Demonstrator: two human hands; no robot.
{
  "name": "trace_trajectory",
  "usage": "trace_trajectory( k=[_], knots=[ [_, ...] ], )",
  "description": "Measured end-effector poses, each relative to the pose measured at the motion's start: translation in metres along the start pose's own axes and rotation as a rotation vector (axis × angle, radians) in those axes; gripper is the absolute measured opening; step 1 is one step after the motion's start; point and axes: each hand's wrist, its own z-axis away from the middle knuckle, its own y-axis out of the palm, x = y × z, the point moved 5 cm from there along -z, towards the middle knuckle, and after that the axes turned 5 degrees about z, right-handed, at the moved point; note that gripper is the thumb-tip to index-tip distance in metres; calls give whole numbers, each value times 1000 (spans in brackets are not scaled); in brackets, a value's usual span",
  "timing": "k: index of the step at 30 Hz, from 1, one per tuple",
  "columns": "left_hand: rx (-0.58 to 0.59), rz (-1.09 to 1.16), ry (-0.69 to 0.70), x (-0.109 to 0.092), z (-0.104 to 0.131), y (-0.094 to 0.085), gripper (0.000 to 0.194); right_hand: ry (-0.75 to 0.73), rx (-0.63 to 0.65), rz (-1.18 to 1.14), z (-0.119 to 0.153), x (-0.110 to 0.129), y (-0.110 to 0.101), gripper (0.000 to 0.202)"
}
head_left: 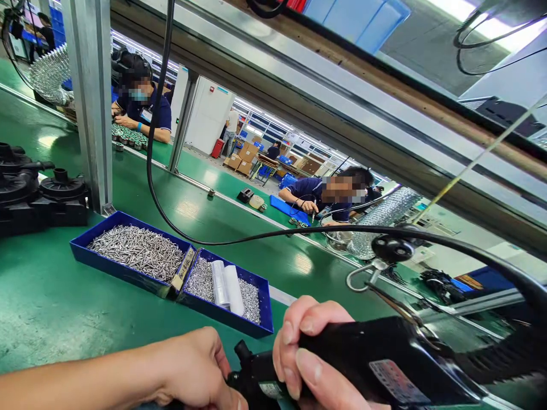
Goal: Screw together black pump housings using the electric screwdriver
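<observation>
Across the lower right lies a black electric screwdriver (363, 353) with a label on its body. My right hand (316, 353) is wrapped round its front section. At the bottom centre, my left hand (196, 370) has its fingers curled down beside a black piece with a short stub (245, 353), close to the screwdriver's front end. The left fingertips are mostly hidden, so what they pinch cannot be made out. Beyond my hands, a blue bin (265, 322) holds small metal parts and two white rolls. Joined to it is another blue bin (79, 250) full of screws.
Black round plastic housings (62, 185) are stacked at left beside a metal post (92, 108). A black cable (256, 234) loops across the view. A metal hook (363, 279) hangs near the screwdriver. Two co-workers sit across the green bench (38, 296).
</observation>
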Motion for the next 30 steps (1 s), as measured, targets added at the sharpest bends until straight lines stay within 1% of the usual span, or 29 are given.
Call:
trace_trajectory(
  k=[2,4,7,12,14,16,17,19,22,24,26,28,30],
  knots=[
    [24,-8,16,0,0,1,49,2,8,-4,0,-1,0,14],
    [10,-16,24,-2,2,1,45,5,12,-6,0,-2,0,15],
    [-24,-48,9,-5,9,2,44,18,4,-18,0,-4,4,16],
    [-38,-105,0,-10,18,2,45,69,-29,-56,0,-10,8,20],
    [-31,-150,15,-10,19,1,43,86,7,-64,0,-13,9,23],
    [-23,-178,47,-10,18,0,41,83,71,-71,0,-15,11,23],
    [-23,-181,71,-10,18,-1,42,80,91,-79,-1,-16,11,24],
    [-42,-164,136,-9,16,-2,46,82,91,-107,-3,-20,11,25],
    [-35,-129,316,-12,14,-2,50,82,64,-155,-6,-25,12,30],
    [14,-87,444,-14,15,1,50,55,95,-155,-6,-27,14,30],
    [77,-36,531,-14,15,5,51,15,102,-132,-4,-28,16,26],
    [138,20,575,-13,15,9,52,-10,61,-100,-2,-29,15,19],
    [189,64,598,-10,13,12,57,-17,5,-65,-1,-31,14,15]
  ],
)
